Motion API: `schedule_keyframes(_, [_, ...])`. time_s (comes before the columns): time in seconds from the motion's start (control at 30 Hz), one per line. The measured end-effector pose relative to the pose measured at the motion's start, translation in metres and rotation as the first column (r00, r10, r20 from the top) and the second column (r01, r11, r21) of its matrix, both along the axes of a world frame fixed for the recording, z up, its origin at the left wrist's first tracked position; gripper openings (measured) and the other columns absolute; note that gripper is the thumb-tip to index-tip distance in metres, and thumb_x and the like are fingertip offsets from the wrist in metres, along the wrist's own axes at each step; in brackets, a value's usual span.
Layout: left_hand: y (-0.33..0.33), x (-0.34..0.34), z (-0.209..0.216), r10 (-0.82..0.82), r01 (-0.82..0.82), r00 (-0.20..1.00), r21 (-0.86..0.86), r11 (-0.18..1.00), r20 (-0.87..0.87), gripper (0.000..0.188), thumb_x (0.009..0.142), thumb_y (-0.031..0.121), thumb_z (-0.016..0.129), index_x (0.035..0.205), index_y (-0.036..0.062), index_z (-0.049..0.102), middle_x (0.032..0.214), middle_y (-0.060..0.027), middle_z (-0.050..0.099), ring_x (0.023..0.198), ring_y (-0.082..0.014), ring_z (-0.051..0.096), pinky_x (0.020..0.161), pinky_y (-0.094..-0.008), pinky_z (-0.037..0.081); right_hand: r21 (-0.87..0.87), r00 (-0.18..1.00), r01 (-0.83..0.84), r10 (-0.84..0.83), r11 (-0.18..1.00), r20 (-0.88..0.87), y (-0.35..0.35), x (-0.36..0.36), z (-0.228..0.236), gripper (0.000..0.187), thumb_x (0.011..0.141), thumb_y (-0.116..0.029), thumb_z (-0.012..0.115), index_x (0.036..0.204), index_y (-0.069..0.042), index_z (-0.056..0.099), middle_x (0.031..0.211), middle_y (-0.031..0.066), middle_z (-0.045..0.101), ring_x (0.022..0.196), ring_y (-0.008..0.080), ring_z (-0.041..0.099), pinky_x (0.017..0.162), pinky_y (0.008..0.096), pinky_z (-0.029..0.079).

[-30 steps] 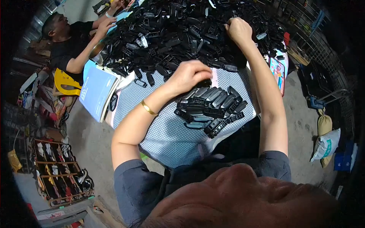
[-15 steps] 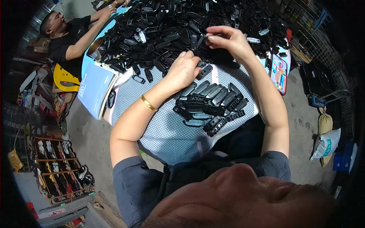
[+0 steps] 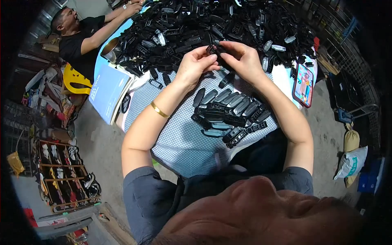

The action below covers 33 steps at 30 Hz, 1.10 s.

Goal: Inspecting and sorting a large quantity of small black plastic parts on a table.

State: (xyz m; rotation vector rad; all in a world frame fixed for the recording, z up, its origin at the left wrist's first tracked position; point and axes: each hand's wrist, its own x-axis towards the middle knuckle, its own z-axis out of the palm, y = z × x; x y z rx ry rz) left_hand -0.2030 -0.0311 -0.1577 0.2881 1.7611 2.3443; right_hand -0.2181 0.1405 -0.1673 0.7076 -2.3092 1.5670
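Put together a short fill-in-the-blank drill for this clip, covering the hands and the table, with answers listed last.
1. Between the left hand and the right hand is a small plastic part, coloured ____.
2. The gold bangle is worn on the ____ arm.
3. The book on the table has a ____ cover.
4. The smartphone lies near the table's ____ edge.

Answers: black; left; blue; right

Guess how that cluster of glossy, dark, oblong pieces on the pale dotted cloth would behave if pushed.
The cluster of glossy, dark, oblong pieces would probably spread apart rather than slide as one, since nothing visible ties them together. Each piece looks stiff, perhaps plastic, given its crisp moulded outline. Rolling seems unlikely: the shapes look long and flattened.
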Motion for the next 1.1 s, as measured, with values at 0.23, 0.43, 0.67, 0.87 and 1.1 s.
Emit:
schedule_keyframes(0.23, [-0.004,0.000,0.002,0.063,-0.079,0.989,-0.118,0.990,-0.133,0.030,0.082,0.002,0.057,0.112,-0.0033,0.055,0.082,-0.0037,0.059,0.067,-0.0093,0.057,0.063,-0.0202,0.050,-0.093,0.999,-0.048,0.048,0.995,-0.002,-0.004,0.011,0.010,0.032,0.077,-0.005,0.065,0.108,0.000,0.060,0.101,0.0086,0.063,0.088,0.0120,0.060,0.078,0.0246,0.049])
schedule_keyframes(0.43, [0.002,0.003,-0.002,0.147,-0.185,0.953,-0.125,0.975,-0.265,0.031,0.083,0.010,0.060,0.112,-0.0027,0.057,0.092,-0.0042,0.062,0.075,-0.0082,0.058,0.071,-0.0202,0.047,-0.058,0.980,0.052,-0.062,0.997,-0.188,-0.008,0.010,0.003,0.028,0.071,-0.009,0.069,0.097,0.000,0.064,0.090,0.0118,0.065,0.078,0.0182,0.063,0.068,0.0265,0.050])
schedule_keyframes(0.67, [0.005,0.006,0.000,0.192,-0.276,0.928,-0.245,0.929,-0.320,0.031,0.082,0.012,0.061,0.109,-0.0035,0.058,0.090,-0.0071,0.065,0.080,-0.0079,0.057,0.071,-0.0197,0.046,0.052,0.879,0.110,-0.073,0.993,-0.471,-0.012,0.013,0.000,0.022,0.070,-0.004,0.070,0.090,0.003,0.062,0.088,0.0091,0.062,0.076,0.0154,0.063,0.064,0.0246,0.053])
schedule_keyframes(0.87, [0.000,0.003,0.008,0.131,-0.129,0.949,0.026,0.991,-0.286,0.023,0.086,0.009,0.055,0.104,-0.0031,0.061,0.095,-0.0079,0.064,0.085,-0.0111,0.059,0.078,-0.0225,0.045,0.027,0.998,0.062,-0.061,0.998,-0.032,-0.007,0.009,0.008,0.029,0.076,-0.020,0.070,0.095,0.000,0.061,0.081,0.0053,0.062,0.070,0.0093,0.057,0.062,0.0226,0.047])
schedule_keyframes(1.1, [-0.011,0.004,0.011,-0.036,-0.046,0.906,-0.183,0.982,-0.423,0.025,0.087,0.011,0.053,0.107,-0.0027,0.059,0.099,-0.0091,0.062,0.092,-0.0137,0.057,0.083,-0.0250,0.044,0.167,0.994,-0.099,0.105,0.981,-0.030,-0.006,0.011,0.001,0.027,0.079,-0.021,0.066,0.090,0.003,0.063,0.067,0.0027,0.058,0.059,0.0055,0.046,0.052,0.0230,0.038])
